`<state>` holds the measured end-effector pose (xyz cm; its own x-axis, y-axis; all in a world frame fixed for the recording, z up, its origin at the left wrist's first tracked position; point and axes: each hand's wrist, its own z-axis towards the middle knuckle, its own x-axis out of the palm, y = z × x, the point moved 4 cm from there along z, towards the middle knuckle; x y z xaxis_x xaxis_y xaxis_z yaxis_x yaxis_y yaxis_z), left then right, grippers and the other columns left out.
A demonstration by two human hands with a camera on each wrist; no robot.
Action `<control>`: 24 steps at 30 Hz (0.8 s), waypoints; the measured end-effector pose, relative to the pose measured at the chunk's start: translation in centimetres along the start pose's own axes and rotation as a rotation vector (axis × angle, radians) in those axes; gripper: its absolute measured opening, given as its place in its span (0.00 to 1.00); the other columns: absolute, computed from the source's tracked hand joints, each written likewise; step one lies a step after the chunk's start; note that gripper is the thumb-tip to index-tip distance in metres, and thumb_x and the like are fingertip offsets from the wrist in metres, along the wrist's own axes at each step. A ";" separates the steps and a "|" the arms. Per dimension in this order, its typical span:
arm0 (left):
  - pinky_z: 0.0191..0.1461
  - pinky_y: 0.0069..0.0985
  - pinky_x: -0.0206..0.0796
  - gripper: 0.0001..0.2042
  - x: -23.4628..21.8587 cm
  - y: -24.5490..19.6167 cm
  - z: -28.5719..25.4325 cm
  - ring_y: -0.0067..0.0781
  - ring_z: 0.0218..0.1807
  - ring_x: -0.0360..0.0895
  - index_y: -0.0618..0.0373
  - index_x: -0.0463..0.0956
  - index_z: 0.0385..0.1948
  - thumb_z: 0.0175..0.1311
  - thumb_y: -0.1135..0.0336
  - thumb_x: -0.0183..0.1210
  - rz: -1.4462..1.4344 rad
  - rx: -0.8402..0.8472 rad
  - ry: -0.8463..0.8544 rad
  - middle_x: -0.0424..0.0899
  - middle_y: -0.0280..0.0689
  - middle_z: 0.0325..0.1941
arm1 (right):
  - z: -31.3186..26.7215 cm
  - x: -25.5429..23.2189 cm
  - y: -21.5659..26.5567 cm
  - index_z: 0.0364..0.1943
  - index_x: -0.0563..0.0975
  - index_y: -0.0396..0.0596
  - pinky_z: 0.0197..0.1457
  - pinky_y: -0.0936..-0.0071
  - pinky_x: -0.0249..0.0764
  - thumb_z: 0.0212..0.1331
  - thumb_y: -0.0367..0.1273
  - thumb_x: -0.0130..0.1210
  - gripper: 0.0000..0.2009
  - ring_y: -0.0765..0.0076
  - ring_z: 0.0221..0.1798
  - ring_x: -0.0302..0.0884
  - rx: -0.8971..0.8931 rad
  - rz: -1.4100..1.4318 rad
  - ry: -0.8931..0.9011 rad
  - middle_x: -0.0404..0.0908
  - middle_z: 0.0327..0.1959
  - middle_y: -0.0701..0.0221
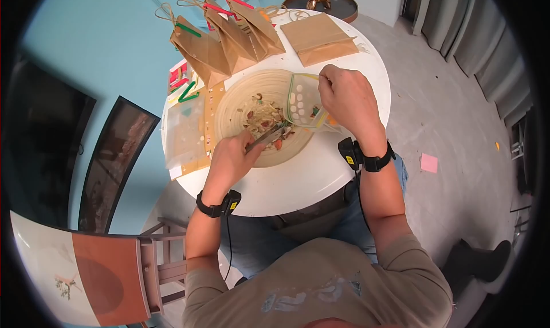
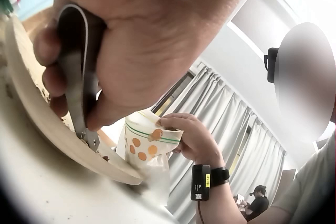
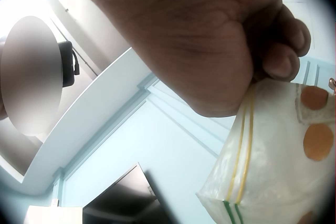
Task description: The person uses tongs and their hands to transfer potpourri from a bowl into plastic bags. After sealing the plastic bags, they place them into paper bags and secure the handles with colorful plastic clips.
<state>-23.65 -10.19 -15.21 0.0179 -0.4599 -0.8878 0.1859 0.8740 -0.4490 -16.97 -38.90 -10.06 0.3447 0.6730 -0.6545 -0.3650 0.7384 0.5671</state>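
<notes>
My left hand (image 1: 231, 160) grips metal tongs (image 2: 84, 71), whose tips reach into a pile of dried mixed pieces (image 1: 264, 120) on a round pale tray (image 1: 234, 101). The pieces are brown, cream and orange. On the other side, my right hand (image 1: 350, 96) pinches the top of a translucent zip bag (image 1: 299, 101) with dots and coloured seal lines. Its mouth faces the tongs at the tray's right side, and a few coloured pieces show within. In the right wrist view, orange dots mark the bag (image 3: 278, 150) below the curled fingers.
Paper gift bags (image 1: 200, 50) with clips stand at the back of the white table (image 1: 321, 173). Another paper bag (image 1: 318, 38) lies flat behind the zip bag. Clear plastic sheets (image 1: 186, 127) and a green clip (image 1: 188, 93) are left of the tray.
</notes>
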 end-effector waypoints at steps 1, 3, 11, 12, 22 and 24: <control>0.36 0.48 0.74 0.14 0.1 0.1 -0.2 0.62 0.31 0.87 0.65 0.87 0.37 0.71 0.60 0.75 -0.004 0.002 -0.012 0.85 0.57 0.25 | 0.0 0.0 0.0 0.36 0.87 0.35 0.46 0.45 0.84 0.73 0.29 0.58 0.11 0.33 0.35 0.88 0.002 -0.002 0.002 0.86 0.30 0.43; 0.35 0.47 0.73 0.14 0.1 0.4 -0.4 0.60 0.30 0.86 0.65 0.87 0.37 0.71 0.61 0.75 -0.027 0.008 -0.040 0.84 0.56 0.25 | 0.0 -0.1 -0.1 0.36 0.87 0.35 0.46 0.45 0.84 0.73 0.29 0.58 0.11 0.33 0.35 0.88 0.005 -0.005 0.003 0.87 0.30 0.43; 0.32 0.38 0.72 0.12 -4.5 -0.3 -0.9 0.46 0.24 0.82 0.66 0.86 0.37 0.71 0.65 0.77 -0.102 -0.037 -0.147 0.85 0.51 0.23 | 0.0 -0.1 0.1 0.36 0.87 0.35 0.46 0.46 0.85 0.73 0.29 0.58 0.11 0.33 0.35 0.88 -0.001 -0.010 0.006 0.87 0.30 0.43; 0.32 0.35 0.70 0.12 -5.0 -0.9 -0.8 0.39 0.25 0.79 0.65 0.86 0.37 0.71 0.65 0.77 -0.102 -0.042 -0.145 0.84 0.47 0.24 | 0.0 0.0 0.1 0.36 0.87 0.35 0.46 0.46 0.85 0.73 0.29 0.58 0.11 0.33 0.35 0.88 -0.001 -0.008 0.006 0.87 0.30 0.43; 0.32 0.30 0.67 0.15 -5.2 -6.8 1.2 0.29 0.25 0.74 0.66 0.85 0.39 0.68 0.63 0.79 -0.163 0.103 -0.121 0.83 0.43 0.26 | 0.1 0.2 0.4 0.36 0.87 0.35 0.45 0.45 0.84 0.73 0.29 0.59 0.11 0.34 0.34 0.88 -0.015 0.011 -0.013 0.87 0.29 0.43; 0.32 0.31 0.67 0.16 -5.6 -5.3 0.3 0.30 0.24 0.74 0.66 0.85 0.39 0.68 0.61 0.79 -0.096 0.023 -0.097 0.83 0.45 0.26 | 0.0 0.1 0.1 0.36 0.87 0.35 0.45 0.45 0.84 0.73 0.29 0.59 0.11 0.33 0.34 0.88 -0.011 0.012 -0.018 0.87 0.29 0.43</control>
<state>-24.39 -12.26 -7.81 0.0938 -0.5556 -0.8261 0.2135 0.8217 -0.5284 -16.97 -38.74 -10.02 0.3561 0.6825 -0.6383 -0.3786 0.7298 0.5692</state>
